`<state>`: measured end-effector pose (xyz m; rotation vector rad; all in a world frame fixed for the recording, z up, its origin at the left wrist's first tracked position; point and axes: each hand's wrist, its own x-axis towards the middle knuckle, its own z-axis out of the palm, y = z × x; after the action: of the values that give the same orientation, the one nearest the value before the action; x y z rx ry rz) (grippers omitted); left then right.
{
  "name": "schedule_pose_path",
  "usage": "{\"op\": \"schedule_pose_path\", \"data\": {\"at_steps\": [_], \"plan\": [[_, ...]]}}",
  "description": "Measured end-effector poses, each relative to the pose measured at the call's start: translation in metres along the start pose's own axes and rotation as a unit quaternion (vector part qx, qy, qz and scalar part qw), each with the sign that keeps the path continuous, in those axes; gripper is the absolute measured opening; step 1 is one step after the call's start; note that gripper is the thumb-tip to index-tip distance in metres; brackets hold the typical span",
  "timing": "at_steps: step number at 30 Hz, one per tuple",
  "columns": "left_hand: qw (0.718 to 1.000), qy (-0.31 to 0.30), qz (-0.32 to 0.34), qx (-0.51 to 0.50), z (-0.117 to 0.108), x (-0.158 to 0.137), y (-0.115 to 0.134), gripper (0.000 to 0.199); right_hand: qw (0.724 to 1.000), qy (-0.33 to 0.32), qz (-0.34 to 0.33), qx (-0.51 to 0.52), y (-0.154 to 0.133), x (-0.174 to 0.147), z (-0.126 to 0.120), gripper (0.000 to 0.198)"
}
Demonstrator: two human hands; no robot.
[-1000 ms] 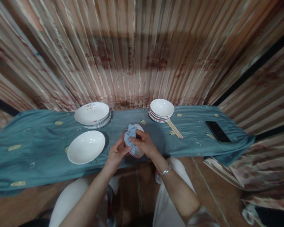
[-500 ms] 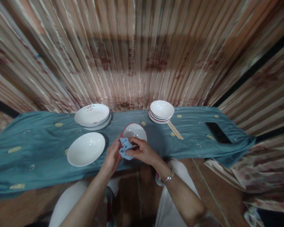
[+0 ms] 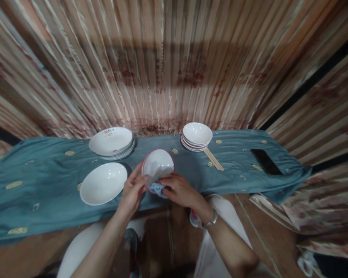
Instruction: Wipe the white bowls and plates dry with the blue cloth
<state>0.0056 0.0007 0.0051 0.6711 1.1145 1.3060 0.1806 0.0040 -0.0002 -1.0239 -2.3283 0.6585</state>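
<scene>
A white bowl with a red rim (image 3: 160, 162) is tilted toward me near the front of the covered table. My left hand (image 3: 132, 189) grips its left side, thumb over the rim. In my right hand (image 3: 178, 189) is a light blue cloth (image 3: 157, 188), pinched and pressed against the bowl's near rim. Part of the cloth is hidden under my right fingers. Just left of my left hand lies a large white bowl (image 3: 103, 183).
A stack of floral-patterned dishes (image 3: 111, 141) stands at the back left. Several small bowls (image 3: 197, 134) are stacked at the back right, beside wooden chopsticks (image 3: 214, 160). A black phone (image 3: 266, 162) lies on the teal tablecloth (image 3: 234, 181). Pleated curtains (image 3: 162, 77) hang behind.
The bowl has come up and tilted toward me, its inside showing more. My left hand has shifted to its left rim, and the cloth has moved down to its near rim.
</scene>
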Motion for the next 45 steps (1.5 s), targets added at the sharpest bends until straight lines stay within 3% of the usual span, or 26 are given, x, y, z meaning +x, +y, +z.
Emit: {"op": "schedule_pose_path", "data": {"at_steps": [5, 8, 14, 20, 27, 31, 37, 45], "plan": [[0.999, -0.031, -0.007, 0.004, 0.002, 0.001, -0.004, 0.067, 0.983, 0.053, 0.062, -0.167, 0.014, 0.002, 0.004, 0.022], [0.999, -0.041, -0.015, -0.001, 0.004, 0.001, -0.009, 0.056, 0.97, 0.119, 0.089, -0.194, 0.021, 0.008, 0.009, 0.026], [0.998, -0.057, -0.017, -0.016, 0.01, 0.002, -0.017, 0.048, 0.973, 0.2, 0.084, -0.073, 0.027, 0.016, 0.019, 0.038], [0.998, -0.057, -0.011, -0.031, 0.01, 0.002, -0.016, 0.042, 0.985, 0.148, 0.031, 0.089, 0.016, 0.019, 0.019, 0.041], [0.998, -0.04, -0.021, -0.046, 0.009, 0.0, -0.008, 0.039, 0.974, 0.083, -0.02, 0.21, -0.001, 0.016, 0.012, 0.032], [0.998, -0.007, -0.035, -0.044, 0.004, 0.004, -0.006, 0.039, 0.992, 0.045, -0.019, 0.117, -0.013, 0.01, 0.009, 0.046], [0.997, 0.004, -0.057, -0.059, 0.005, 0.004, 0.001, 0.027, 0.995, 0.022, -0.014, -0.095, -0.02, -0.003, 0.002, 0.022], [0.996, 0.004, -0.074, -0.054, 0.006, 0.006, 0.001, 0.027, 0.978, 0.007, -0.017, -0.207, -0.026, -0.008, -0.002, 0.017]]}}
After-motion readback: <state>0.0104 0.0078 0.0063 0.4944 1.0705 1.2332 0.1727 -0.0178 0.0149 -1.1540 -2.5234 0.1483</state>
